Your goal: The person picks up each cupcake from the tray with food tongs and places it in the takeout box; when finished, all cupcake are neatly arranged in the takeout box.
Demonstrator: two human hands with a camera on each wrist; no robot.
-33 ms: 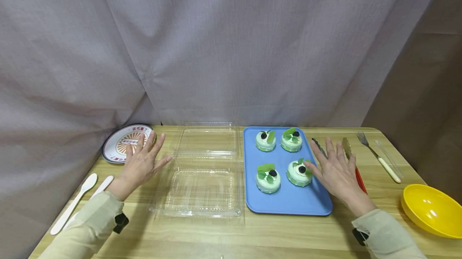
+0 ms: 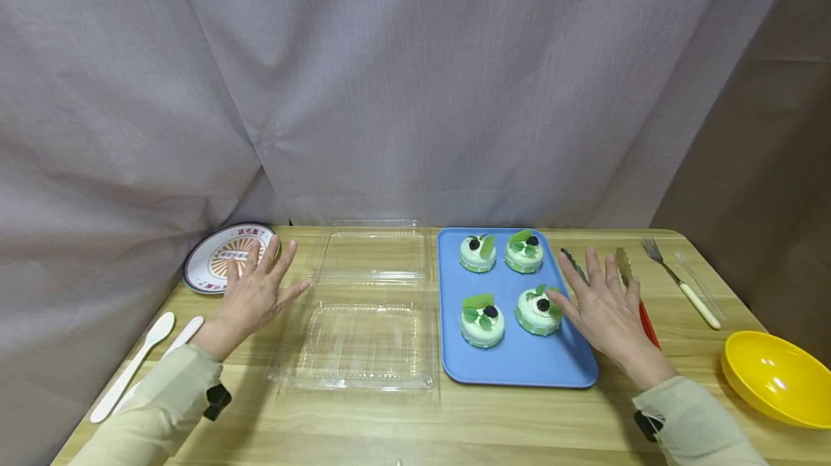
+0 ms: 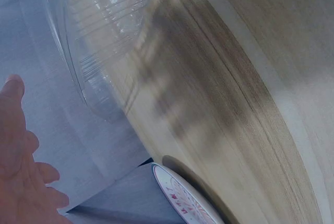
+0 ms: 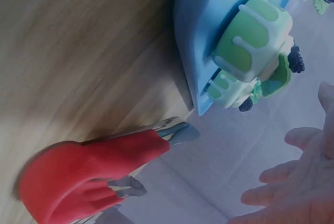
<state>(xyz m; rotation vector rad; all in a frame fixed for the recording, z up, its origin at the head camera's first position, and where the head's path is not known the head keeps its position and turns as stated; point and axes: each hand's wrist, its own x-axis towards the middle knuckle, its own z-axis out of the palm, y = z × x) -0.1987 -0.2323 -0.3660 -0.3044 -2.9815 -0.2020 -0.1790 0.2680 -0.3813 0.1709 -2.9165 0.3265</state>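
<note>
- Left hand: fingers spread, empty, between plate at the table's far left corner and clear container.
- Right hand: fingers spread, empty, above red-handled tongs beside the tray's right edge.

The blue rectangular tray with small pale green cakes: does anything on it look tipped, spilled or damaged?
Nothing stands out. The four small pale green cakes stand upright on the blue rectangular tray, each topped with a dark berry; no spill or damage shows.
</note>
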